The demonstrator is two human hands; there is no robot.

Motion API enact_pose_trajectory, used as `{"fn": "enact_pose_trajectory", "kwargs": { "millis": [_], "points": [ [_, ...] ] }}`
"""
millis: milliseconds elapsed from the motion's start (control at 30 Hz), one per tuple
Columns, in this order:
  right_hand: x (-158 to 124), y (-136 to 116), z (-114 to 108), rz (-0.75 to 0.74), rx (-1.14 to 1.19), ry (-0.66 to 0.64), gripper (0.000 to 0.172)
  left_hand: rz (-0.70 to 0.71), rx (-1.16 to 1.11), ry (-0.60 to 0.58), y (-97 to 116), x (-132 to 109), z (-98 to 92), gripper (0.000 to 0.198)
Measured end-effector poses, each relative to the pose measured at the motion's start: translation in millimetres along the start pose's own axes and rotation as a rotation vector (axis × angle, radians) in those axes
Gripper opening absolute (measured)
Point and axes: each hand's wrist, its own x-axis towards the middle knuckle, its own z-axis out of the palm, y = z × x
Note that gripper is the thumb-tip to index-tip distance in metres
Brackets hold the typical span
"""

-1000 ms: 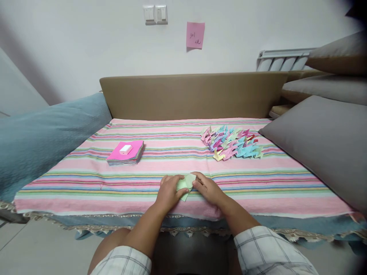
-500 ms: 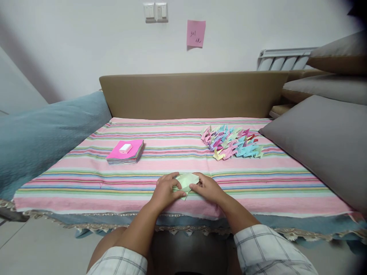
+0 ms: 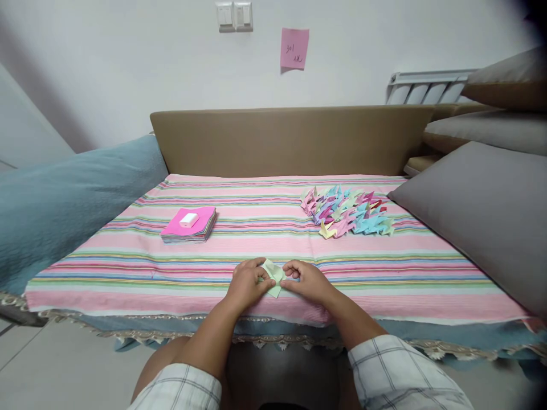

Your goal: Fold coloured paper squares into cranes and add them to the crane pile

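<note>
A pale green sheet of folded paper (image 3: 274, 273) lies at the front of the striped cloth (image 3: 128, 273), between my two hands. My left hand (image 3: 250, 280) grips its left side, thumb on top and fingers curled around the edge. On the right side, my right hand (image 3: 305, 279) pinches the paper between thumb and fingers. Parts of the paper are hidden under the fingers.
Several folded paper cranes (image 3: 346, 212) in mixed colours sit in a cluster at the back right. To the left is a stack of coloured paper (image 3: 188, 226) with a small white box (image 3: 188, 220) on top. Grey cushions (image 3: 482, 210) line the right, a blue bolster (image 3: 81, 199) the left.
The right part of the green paper has been folded over toward the left, so it looks narrower. My right hand's fingers have shifted along it; the left hand stays nearly in place.
</note>
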Motion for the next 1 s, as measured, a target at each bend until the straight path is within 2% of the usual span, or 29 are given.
{"fn": "enact_pose_trajectory", "kwargs": {
  "millis": [67,200,367,500,633,800,900,1000],
  "points": [
    [0,1,-1,-0.002,-0.002,-0.004,0.034,0.006,-0.005,-0.003,0,-1,-0.8,0.014],
    [1,0,-3,-0.017,0.008,-0.03,0.033,0.033,-0.002,-0.018,1,-3,-1.3,0.04],
    [0,-3,-8,-0.067,0.019,-0.097,0.029,0.071,0.007,-0.018,3,-4,3.8,0.052],
    [0,-4,-10,-0.087,-0.006,-0.115,0.028,0.081,-0.014,0.043,4,-3,8.2,0.05],
    [1,-4,-8,-0.19,-0.133,-0.106,0.02,0.12,-0.05,0.106,3,-3,9.4,0.048],
    [2,-6,-6,-0.272,-0.172,-0.107,0.014,0.124,-0.028,0.079,4,-3,11.0,0.052],
    [-1,-8,-8,-0.201,-0.105,-0.113,0.021,0.11,-0.016,0.057,8,-4,11.7,0.05],
    [-3,-7,-10,-0.11,0.045,-0.12,0.039,0.102,-0.002,0.045,12,-4,11.0,0.048]
  ]
}}
